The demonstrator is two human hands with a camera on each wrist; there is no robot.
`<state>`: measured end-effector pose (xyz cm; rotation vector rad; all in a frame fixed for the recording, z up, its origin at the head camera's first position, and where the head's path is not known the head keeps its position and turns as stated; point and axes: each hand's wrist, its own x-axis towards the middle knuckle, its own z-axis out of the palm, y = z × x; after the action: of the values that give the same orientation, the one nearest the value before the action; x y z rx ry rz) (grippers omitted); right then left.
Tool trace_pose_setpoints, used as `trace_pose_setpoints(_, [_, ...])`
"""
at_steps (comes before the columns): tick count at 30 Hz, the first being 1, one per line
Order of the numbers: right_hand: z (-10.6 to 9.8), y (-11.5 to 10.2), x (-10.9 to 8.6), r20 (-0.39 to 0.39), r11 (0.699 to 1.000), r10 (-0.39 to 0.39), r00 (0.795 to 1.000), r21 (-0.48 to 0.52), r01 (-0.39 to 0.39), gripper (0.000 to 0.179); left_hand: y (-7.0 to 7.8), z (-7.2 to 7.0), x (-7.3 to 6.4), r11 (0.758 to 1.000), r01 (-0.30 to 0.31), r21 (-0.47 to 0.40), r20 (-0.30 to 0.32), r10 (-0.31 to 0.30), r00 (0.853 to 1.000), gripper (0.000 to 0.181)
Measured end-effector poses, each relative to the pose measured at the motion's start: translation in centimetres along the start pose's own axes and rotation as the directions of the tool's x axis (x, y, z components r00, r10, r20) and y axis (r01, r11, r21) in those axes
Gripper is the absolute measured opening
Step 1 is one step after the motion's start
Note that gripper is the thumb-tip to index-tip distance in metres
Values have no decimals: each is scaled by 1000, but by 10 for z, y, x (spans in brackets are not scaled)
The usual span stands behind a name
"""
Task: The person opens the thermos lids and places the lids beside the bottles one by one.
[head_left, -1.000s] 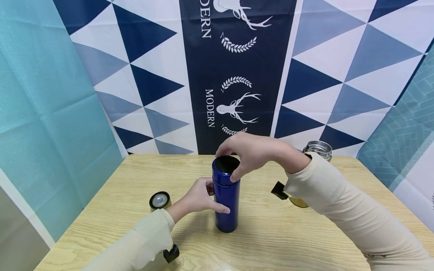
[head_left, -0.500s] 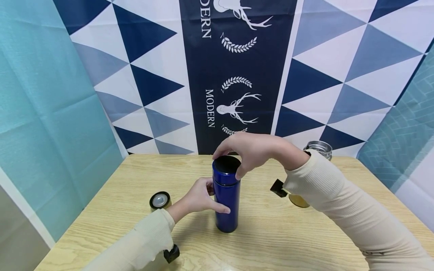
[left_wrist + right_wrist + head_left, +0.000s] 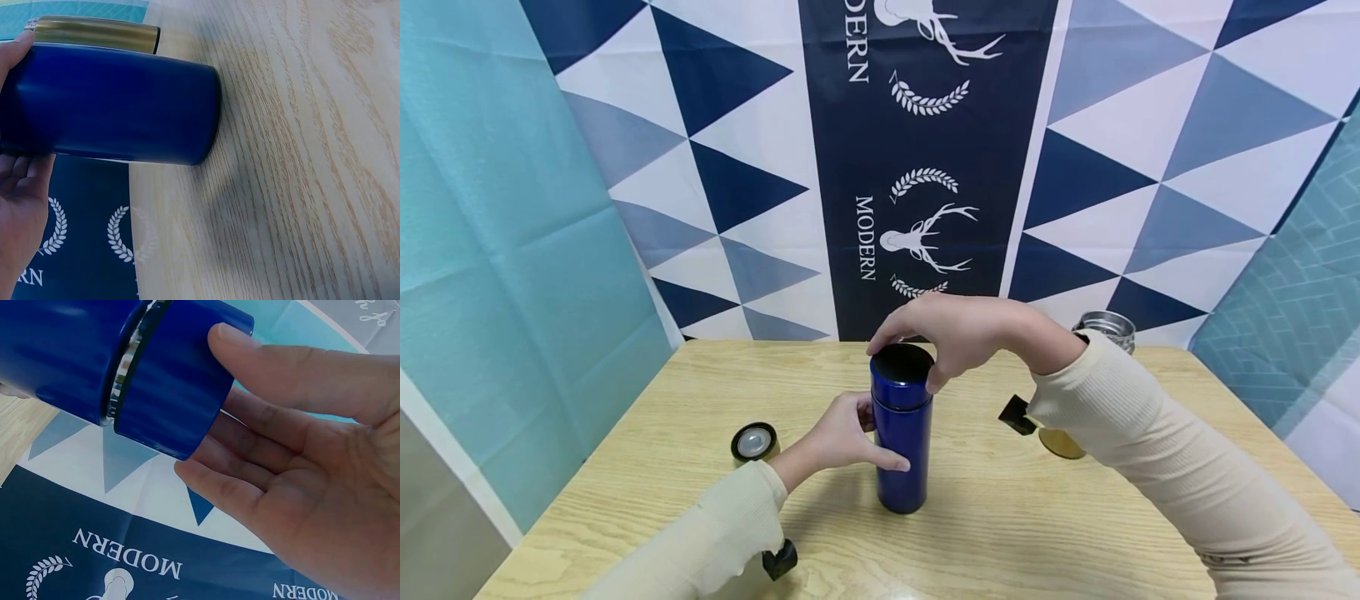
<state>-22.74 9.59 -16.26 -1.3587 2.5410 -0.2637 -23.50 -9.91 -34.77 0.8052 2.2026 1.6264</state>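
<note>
A blue thermos flask (image 3: 904, 454) stands upright on the wooden table. Its body is gripped by my left hand (image 3: 847, 433), with the thumb across the front and the fingers behind. From above, my right hand (image 3: 958, 337) holds the flask's lid (image 3: 901, 392) by the rim, thumb at the right side and fingers at the far left. In the right wrist view a narrow silvery band (image 3: 128, 362) shows between lid and body. That view also shows the thumb (image 3: 275, 372) on the lid's side. The left wrist view shows the flask's base (image 3: 209, 115) against the tabletop.
A gold bottle with a clear threaded neck (image 3: 1107, 327) stands at the back right, partly behind the right sleeve. A round gold-and-black lid (image 3: 754, 443) sits left of the left wrist. A patterned cloth (image 3: 917, 150) hangs behind the table (image 3: 985, 533).
My right thumb has slid from the lid's front round to its right side, and the fingers have shifted slightly left. My left hand and the flask have stayed in place.
</note>
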Motion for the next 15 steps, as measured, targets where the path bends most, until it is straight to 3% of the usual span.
trace_pose_setpoints(9, [6,12,-2,-48,992,45,998,116,-39,73,0,0,-1,1000,12,16,-6,-11,1000,62])
trace_pose_setpoints(15, [22,35,-7,-87,934,14,996,357,18,78,0,1,1,1000,-16,19,-15,16,1000,59])
